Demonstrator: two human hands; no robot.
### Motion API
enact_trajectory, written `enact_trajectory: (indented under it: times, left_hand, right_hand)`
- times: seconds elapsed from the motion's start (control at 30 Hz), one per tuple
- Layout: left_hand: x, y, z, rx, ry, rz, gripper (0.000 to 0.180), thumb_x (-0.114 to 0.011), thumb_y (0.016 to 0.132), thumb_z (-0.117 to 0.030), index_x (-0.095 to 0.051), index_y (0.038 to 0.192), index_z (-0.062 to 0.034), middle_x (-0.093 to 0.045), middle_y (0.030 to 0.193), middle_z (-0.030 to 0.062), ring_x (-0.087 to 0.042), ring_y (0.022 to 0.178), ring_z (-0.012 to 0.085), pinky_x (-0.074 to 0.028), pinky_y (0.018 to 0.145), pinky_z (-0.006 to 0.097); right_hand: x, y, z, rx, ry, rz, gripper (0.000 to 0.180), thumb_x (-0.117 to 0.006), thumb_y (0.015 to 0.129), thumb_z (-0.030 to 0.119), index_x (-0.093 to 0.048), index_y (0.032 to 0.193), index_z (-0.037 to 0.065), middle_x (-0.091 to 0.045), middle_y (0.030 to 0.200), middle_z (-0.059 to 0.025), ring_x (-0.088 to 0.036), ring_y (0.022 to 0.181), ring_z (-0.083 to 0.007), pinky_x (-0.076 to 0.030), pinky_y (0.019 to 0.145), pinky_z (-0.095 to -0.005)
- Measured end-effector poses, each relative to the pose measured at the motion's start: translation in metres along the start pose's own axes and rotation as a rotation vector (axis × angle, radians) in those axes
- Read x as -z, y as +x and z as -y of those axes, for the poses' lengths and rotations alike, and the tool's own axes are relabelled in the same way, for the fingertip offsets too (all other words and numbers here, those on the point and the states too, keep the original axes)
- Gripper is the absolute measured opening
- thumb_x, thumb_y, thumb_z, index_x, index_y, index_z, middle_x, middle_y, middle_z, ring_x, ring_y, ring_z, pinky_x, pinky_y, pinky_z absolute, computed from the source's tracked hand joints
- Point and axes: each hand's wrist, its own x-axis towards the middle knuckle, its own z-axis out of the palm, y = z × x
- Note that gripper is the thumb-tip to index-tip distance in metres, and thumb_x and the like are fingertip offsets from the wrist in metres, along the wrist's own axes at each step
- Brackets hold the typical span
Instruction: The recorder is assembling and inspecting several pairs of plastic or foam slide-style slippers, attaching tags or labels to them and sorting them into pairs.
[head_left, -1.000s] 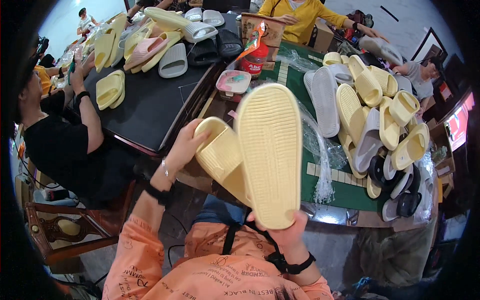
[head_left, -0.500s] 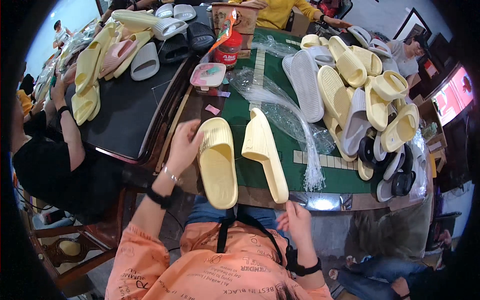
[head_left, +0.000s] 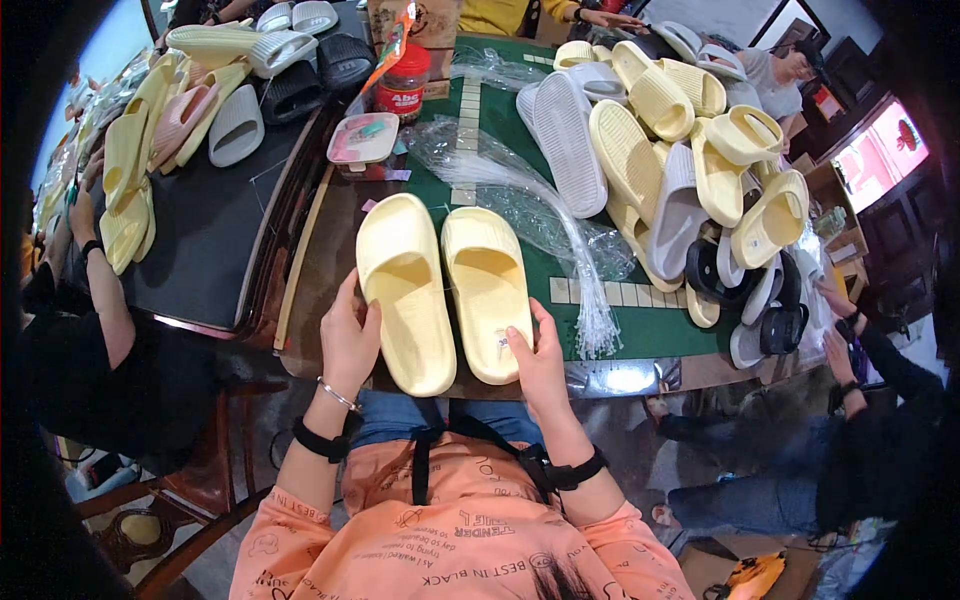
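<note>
Side by side in front of me are two pale yellow slide slippers, soles down with their toe straps pointing away. My left hand is closed on the outer edge of the left slipper. The right slipper is gripped at its outer side by my right hand, its thumb on the insole beside a small printed mark. A thin clear thread shows between the two slippers near the straps. The fingers under both soles are hidden.
A heap of yellow, grey and black slippers covers the table's right side. Nearer lies a bundle of thin white plastic strands. A red-lidded jar and a plastic tub stand behind. More slippers lie on the black table; people work around.
The right slipper has turned from its side to lie flat beside the left one. My right hand has come up onto it, and my left hand has moved down the left slipper's edge.
</note>
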Motion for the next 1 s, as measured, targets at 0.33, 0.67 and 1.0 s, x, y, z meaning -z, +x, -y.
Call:
enact_trajectory:
  times: [0.33, 0.67, 1.0]
  left_hand:
    - [-0.030, 0.010, -0.006, -0.013, 0.166, 0.060, 0.040, -0.053, 0.076, -0.010, -0.047, 0.114, -0.0007, -0.056, 0.073, 0.0145, -0.055, 0.067, 0.0279, -0.043, 0.062, 0.038]
    - [-0.038, -0.019, -0.057, -0.421, 0.337, 0.062, 0.037, -0.058, 0.074, -0.011, -0.050, 0.110, -0.0090, -0.048, 0.096, 0.0092, -0.043, 0.096, 0.0256, -0.027, 0.084, 0.038]
    - [-0.120, -0.085, -0.097, -0.387, -0.345, 0.855, 0.015, -0.055, 0.078, -0.009, -0.060, 0.090, -0.0016, -0.059, 0.073, 0.0068, -0.055, 0.065, 0.0164, -0.043, 0.063, 0.027]
  right_hand:
    - [0.014, -0.010, -0.010, 0.227, -0.475, -0.196, 0.044, -0.041, 0.083, 0.003, -0.030, 0.124, -0.007, -0.038, 0.117, -0.0200, -0.039, 0.109, -0.0289, -0.030, 0.094, -0.0340]
    - [0.090, -0.017, 0.060, 0.429, -0.931, -0.476, 0.012, -0.057, 0.075, 0.005, -0.056, 0.086, 0.001, -0.055, 0.078, -0.0110, -0.052, 0.074, -0.0257, -0.042, 0.067, -0.0340]
    - [0.129, -0.031, 0.010, 0.298, -1.115, -0.424, 0.011, -0.060, 0.073, 0.008, -0.053, 0.079, 0.000, -0.053, 0.076, -0.0120, -0.050, 0.076, -0.0297, -0.040, 0.066, -0.0367]
